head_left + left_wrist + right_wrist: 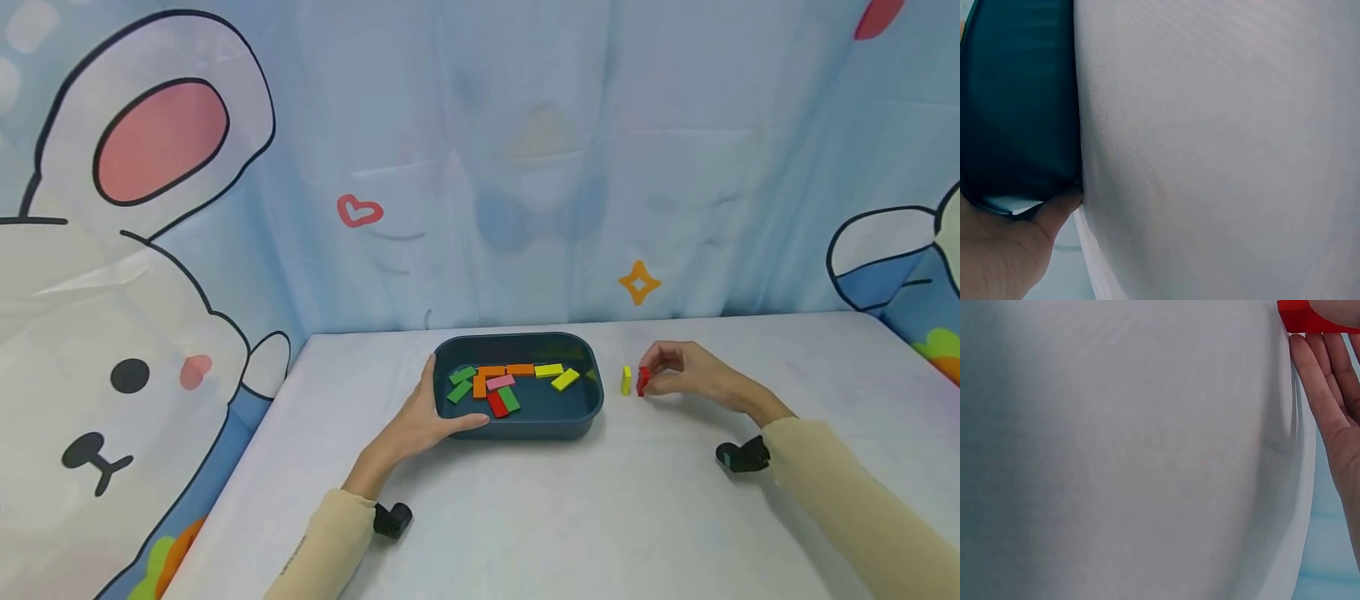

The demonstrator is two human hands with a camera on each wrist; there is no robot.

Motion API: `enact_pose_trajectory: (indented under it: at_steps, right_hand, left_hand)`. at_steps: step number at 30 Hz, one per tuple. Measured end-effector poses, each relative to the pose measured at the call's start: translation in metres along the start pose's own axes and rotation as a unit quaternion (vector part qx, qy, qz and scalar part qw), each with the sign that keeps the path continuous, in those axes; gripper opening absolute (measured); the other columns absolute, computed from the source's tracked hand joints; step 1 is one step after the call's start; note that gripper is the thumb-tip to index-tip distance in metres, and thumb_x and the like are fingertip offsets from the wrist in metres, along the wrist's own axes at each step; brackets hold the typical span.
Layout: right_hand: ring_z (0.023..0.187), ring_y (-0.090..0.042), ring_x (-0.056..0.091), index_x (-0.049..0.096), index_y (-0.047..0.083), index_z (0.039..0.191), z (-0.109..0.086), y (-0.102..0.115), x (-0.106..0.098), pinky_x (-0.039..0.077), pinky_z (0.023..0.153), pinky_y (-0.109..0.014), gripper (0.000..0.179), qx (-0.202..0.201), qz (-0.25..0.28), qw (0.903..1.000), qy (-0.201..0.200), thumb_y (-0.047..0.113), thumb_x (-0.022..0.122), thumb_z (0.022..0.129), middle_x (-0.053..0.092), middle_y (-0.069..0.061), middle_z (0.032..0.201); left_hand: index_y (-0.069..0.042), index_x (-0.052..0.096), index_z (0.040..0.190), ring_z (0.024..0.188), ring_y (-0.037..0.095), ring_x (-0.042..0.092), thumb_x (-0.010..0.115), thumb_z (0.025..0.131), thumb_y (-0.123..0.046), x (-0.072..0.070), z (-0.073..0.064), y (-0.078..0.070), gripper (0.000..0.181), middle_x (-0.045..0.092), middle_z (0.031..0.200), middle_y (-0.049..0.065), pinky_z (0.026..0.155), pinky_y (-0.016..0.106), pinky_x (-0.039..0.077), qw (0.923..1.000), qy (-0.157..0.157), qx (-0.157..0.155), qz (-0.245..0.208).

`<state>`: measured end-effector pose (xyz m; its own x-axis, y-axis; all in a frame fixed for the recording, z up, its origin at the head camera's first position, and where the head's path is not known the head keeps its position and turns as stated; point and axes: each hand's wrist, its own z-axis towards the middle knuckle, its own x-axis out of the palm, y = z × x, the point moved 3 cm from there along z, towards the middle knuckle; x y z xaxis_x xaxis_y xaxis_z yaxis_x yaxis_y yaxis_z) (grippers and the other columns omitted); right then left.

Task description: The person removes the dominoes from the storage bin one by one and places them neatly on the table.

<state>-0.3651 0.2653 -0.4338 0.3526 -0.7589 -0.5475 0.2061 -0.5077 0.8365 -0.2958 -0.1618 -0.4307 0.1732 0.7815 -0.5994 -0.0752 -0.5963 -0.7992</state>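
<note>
A dark blue-green plastic box (pixel 555 429) sits on the table with several small coloured blocks lying flat inside. My left hand (pixel 418 427) grips its left end, fingers at the side and thumb along the front rim; the left wrist view shows the thumb against the box wall (pixel 1022 112). To the right of the box, my right hand (pixel 688 372) pinches a red block (pixel 642 382) that stands upright on the cloth. Just left of it stands a yellow block (pixel 626 381), with a narrow gap between them. In the right wrist view the red block (pixel 1304 317) is partly hidden by the thumb.
Inside the box are green blocks (pixel 460 392), orange blocks (pixel 491 371), yellow blocks (pixel 565 380), a pink block (pixel 500 382) and a red one. White cloth (pixel 570 517) covers the table. A printed blue curtain (pixel 525 275) hangs behind its far edge.
</note>
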Motion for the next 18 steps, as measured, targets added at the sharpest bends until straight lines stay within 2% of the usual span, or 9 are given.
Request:
enact_pose_trajectory:
  at_steps: [6,12,18]
  right_hand:
    - [0.102,-0.019,0.062,0.062,-0.001,0.119,-0.002,-0.003,-0.002,0.054,0.087,-0.024,0.038,-0.003,-0.008,0.9999,-0.005,0.014,0.082,0.091,0.068,-0.013,0.112]
    - [0.101,-0.017,0.065,0.062,-0.002,0.12,-0.013,-0.006,-0.011,0.053,0.087,-0.022,0.037,-0.009,-0.021,0.9997,-0.01,0.013,0.081,0.092,0.07,-0.014,0.111]
    - [0.1,-0.013,0.065,0.062,-0.002,0.12,-0.024,-0.007,-0.023,0.054,0.086,-0.02,0.038,0.002,-0.061,0.9981,-0.006,0.015,0.082,0.092,0.07,-0.012,0.112]
  left_hand:
    - [-0.016,-0.005,0.169,0.157,0.04,0.023,0.083,0.074,-0.072,0.0,0.001,0.001,0.141,0.012,0.174,0.016,0.119,0.068,0.027,1.0,-0.002,0.005,0.002]
    - [-0.014,-0.006,0.169,0.157,0.04,0.021,0.083,0.074,-0.072,0.001,0.002,0.0,0.142,0.01,0.175,0.016,0.12,0.067,0.026,0.9999,0.002,0.01,-0.002]
    - [-0.014,-0.007,0.169,0.158,0.038,0.018,0.083,0.075,-0.07,0.0,0.001,-0.001,0.142,0.006,0.175,0.013,0.122,0.066,0.024,0.9999,0.005,0.011,-0.007]
